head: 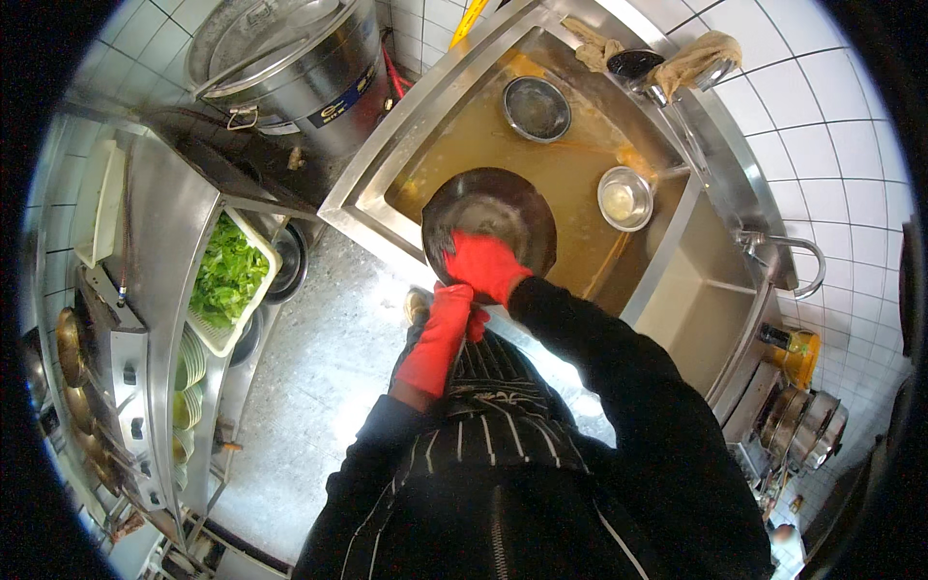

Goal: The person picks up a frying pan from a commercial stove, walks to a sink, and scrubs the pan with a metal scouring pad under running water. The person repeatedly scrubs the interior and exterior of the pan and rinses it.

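Note:
A dark round pan (507, 196), like a wok, is tilted over the near rim of a steel sink basin filled with murky brown water (464, 145). My left hand (451, 312), in a red rubber glove, is closed at the pan's near edge, where its handle would be; the handle itself is hidden. My right hand (482, 264), also in a red glove, reaches inside the pan and presses a dark scouring pad (440, 250) against its inner left side. Two metal bowls, one dark inside (537, 109) and one smaller and shiny (625, 199), sit in the water.
A second basin (689, 297) with a faucet (805, 264) adjoins at right. Cloths (699, 58) and ladles lie on the back ledge. A large steel pot (297, 87) stands at upper left. A basket of leafy greens (250, 326) and stacked plates (190, 362) occupy the left shelves.

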Motion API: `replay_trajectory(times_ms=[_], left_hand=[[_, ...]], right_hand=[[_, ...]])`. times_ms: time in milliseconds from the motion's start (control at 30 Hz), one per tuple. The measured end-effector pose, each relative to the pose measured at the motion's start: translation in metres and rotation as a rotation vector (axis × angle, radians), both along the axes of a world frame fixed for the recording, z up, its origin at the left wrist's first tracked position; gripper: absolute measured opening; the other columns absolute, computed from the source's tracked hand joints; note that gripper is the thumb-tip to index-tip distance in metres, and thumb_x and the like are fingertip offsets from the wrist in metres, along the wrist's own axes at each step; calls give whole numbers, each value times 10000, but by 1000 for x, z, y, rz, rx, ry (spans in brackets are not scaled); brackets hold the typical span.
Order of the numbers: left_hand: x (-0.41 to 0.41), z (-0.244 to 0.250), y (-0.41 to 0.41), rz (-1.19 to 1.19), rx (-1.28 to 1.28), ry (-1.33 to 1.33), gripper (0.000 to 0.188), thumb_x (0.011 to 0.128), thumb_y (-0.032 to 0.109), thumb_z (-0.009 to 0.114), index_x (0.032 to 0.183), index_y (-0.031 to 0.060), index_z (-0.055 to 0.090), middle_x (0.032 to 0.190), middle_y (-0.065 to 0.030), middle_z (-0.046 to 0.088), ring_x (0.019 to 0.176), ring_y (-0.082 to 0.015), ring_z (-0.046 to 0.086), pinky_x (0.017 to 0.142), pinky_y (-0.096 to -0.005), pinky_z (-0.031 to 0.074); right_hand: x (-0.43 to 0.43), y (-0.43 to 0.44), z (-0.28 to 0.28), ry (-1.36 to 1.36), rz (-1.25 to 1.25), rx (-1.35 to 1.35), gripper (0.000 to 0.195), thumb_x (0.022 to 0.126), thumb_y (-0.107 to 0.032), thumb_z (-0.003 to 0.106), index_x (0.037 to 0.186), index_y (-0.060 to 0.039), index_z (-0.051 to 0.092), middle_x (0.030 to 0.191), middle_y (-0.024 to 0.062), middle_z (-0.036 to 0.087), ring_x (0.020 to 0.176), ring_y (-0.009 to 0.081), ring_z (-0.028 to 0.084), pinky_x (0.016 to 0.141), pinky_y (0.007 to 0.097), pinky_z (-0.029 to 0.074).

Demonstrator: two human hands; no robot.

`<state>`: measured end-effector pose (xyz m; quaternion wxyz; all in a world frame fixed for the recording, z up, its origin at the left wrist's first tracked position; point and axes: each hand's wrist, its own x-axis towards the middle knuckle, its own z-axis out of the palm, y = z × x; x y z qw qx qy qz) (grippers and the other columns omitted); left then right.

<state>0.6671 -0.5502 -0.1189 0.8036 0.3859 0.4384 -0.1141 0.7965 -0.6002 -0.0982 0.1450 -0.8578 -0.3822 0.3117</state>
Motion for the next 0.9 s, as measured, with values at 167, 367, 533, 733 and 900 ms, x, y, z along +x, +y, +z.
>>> replay_trajectory(times_ms=[167,367,533,733,900], left_hand=[[0,7,2,23,-26,-5,300,904,221,502,1053,-37,544,646,-198,638,375,-272,527,335,-383,437],[3,5,-1,29,-11,48,358,902,190,504,1204,3,457,649,-211,630,379,-282,533,322,-389,445],[-3,-5,-1,-2,-80,-27,384,903,220,503,1220,11,448,689,-214,630,400,-274,542,328,-377,447],[1,6,-6,37,-42,22,396,885,200,513,1215,2,419,697,-214,624,398,-294,540,323,-389,444],[-2,2,-8,58,-11,27,477,892,219,526,1293,5,380,733,-225,641,398,-296,546,314,-395,427]], right_hand=[[64,1,-44,-223,-37,86,488,974,-464,468,994,-51,728,1009,237,720,927,406,702,825,500,550],[19,-38,17,54,215,-166,492,963,-477,490,1049,-46,709,1012,245,710,933,419,684,853,514,534],[21,11,-25,-131,152,54,390,975,-391,479,1076,-70,676,1031,238,701,899,423,677,792,515,530],[75,-41,-54,-161,84,-111,505,961,-480,472,988,-47,730,1017,240,718,903,421,698,782,547,541],[16,-39,-18,41,252,-27,484,965,-453,476,991,-37,722,1020,244,712,909,418,692,803,535,532]])
